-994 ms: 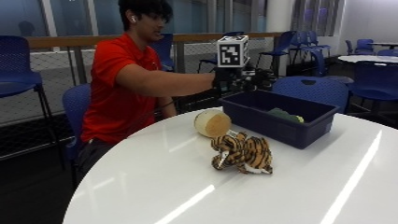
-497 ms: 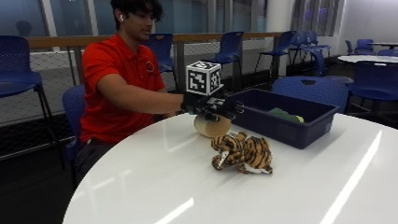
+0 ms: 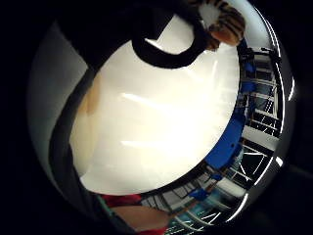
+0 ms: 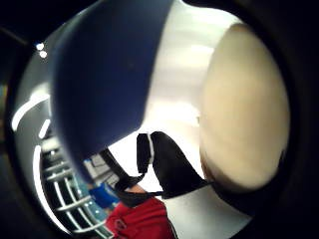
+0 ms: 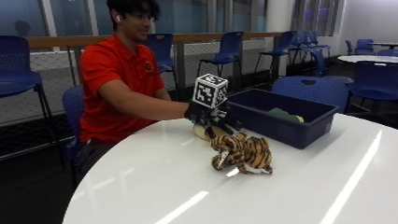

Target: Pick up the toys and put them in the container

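Observation:
In the outside view my gloved right hand [image 5: 212,119] hangs over a round cream toy [image 5: 199,134] on the white table [image 5: 155,186], fingers spread and pointing down around it; whether they touch it is unclear. The thumb side palm view has the cream toy [image 4: 244,114] close to the palm, next to the dark blue container [image 4: 104,84]. A striped tiger plush [image 5: 244,153] lies on the table just in front of the hand, and shows at the edge of the little finger side view as the tiger plush [image 3: 225,22]. The blue container [image 5: 283,129] stands behind, holding a green toy [image 5: 283,115].
The person in a red shirt sits at the table's far-left edge. Blue chairs [image 5: 314,88] stand behind the container, and a railing runs along the back. Bare tabletop stretches toward the near and right sides.
The hand has come away from above the container, moved left and dropped down over the cream toy. The tiger plush and the container have stayed in place.

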A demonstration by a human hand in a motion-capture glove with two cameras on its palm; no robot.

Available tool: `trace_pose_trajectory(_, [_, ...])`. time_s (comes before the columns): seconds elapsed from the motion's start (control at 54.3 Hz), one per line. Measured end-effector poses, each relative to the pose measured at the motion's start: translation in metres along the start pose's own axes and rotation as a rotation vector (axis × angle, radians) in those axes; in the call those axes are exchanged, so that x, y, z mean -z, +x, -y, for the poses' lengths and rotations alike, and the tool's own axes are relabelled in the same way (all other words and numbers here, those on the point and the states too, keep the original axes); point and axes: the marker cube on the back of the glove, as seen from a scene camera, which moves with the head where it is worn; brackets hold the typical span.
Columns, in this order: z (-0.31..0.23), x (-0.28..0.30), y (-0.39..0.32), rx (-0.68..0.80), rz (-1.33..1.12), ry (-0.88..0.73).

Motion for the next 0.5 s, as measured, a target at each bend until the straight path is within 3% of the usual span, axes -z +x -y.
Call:
trace_pose_trajectory(0.313, [0.0000, -0.0083, 0.0016, -0.029, -0.040, -0.036])
trace_pose_trajectory(0.497, [-0.0035, -0.0080, 0.0001, -0.036, -0.006, 0.040])
